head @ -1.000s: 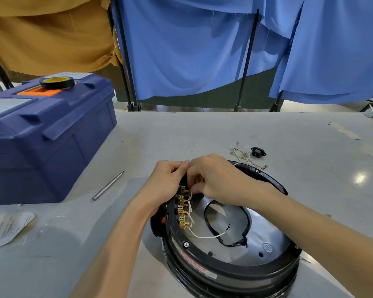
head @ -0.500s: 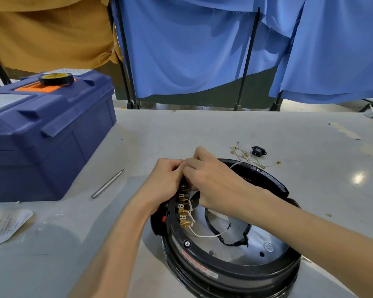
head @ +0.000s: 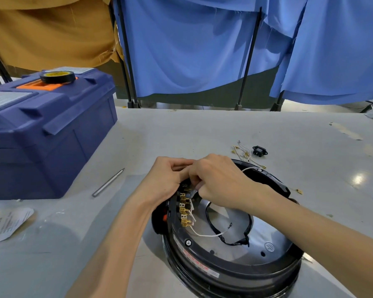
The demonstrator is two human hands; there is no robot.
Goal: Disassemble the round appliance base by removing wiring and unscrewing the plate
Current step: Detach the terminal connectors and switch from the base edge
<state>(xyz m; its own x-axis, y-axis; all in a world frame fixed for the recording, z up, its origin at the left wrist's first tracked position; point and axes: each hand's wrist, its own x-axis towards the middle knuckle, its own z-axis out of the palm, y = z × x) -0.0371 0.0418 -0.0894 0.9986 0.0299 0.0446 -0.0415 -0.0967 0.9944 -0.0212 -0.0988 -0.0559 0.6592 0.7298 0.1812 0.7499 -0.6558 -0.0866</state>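
The round appliance base lies flat on the counter, near the person and a little to the right, with its open side turned up. Being round, it has no long axis. The row of brass terminals on its left inner rim runs from near to far. Inside, a silver plate shows, with a black cable loop lying on it, and a white wire goes from the nearest terminal to that loop. A screw sits in the black ring near the terminals.

Both forearms come in from the lower edge and meet at the far end of the terminal row. The left hand lies on the rim with curled fingers; the right hand covers what they grip, so I cannot tell. The right hand is bent down at the wrist, and its thumb and fingers pinch a pale wire end just above the terminals. The terminals under the hands are hidden.

Beyond the base, loose wires and a small black socket lie on the counter. A thin metal rod lies to the left, pointing away and to the right, near a blue toolbox with a tape roll on its lid. A paper label at the left is too blurred to read.
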